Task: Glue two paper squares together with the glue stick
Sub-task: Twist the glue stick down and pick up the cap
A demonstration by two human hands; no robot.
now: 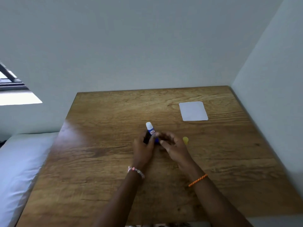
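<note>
I see my left hand (144,149) grasping the uncapped glue stick (151,132) at the centre of the wooden table (98,161). My right hand (173,145) blurs beside it; its grip is unclear. The yellow cap (185,140) lies at three o'clock, the white paper (193,111) at two o'clock.

a: what's the room like?

b: plain pale walls (147,46), greyish white, one behind the wooden table (98,161) and one along its right edge. they meet at the tabletop's far right corner.

a: and the table itself?

b: brown wood with strong grain, a soft glare near its far left corner.

a: anything to the left?

b: a window (11,82) with dark bars, bright daylight on its sill. lower down, past the table's left edge, a white cushion or mattress (18,169); i can't tell which.
</note>
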